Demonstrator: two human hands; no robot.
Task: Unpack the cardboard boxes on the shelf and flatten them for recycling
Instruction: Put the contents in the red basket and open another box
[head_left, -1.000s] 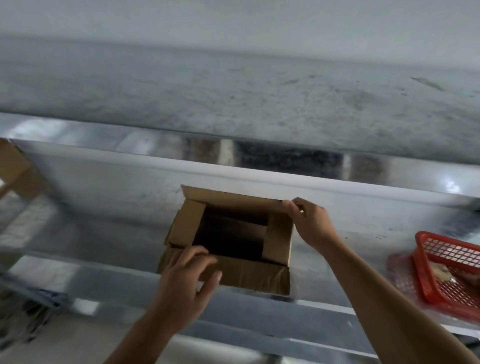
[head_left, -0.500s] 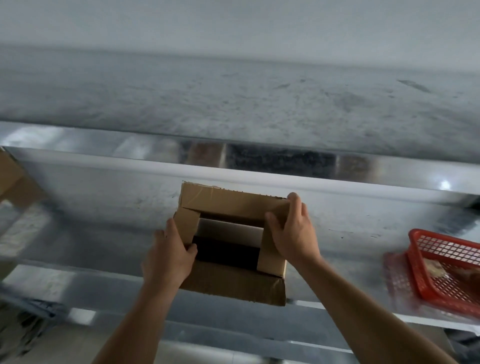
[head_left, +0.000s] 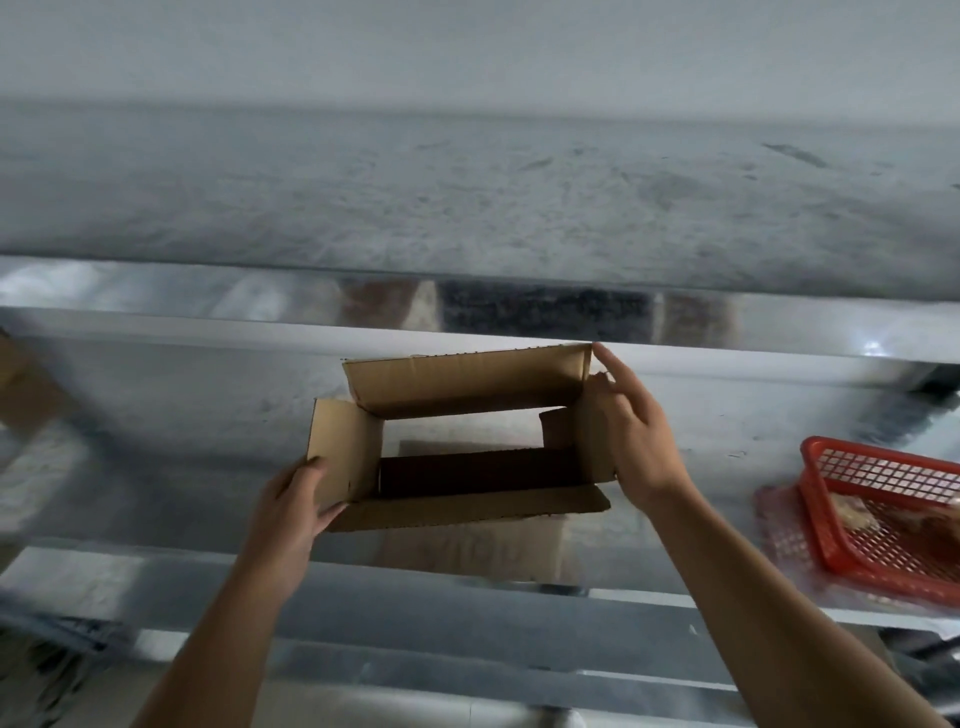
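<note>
A brown cardboard box is held above the shiny metal shelf, its flaps spread so I look straight through it to the shelf. My left hand grips the box's left flap at its near corner, thumb on top. My right hand holds the right end of the box, index finger stretched up along the far flap's corner. The box's inside shows nothing in it.
A red plastic basket with something in it sits on the shelf at the right. Part of another brown cardboard piece shows at the left edge. A stained grey wall rises behind the shelf. Dark objects lie below the shelf's front edge.
The box has come up off the shelf and opened wider; its flaps now spread outward. My left hand has shifted to the left flap's corner and my right hand to the right end.
</note>
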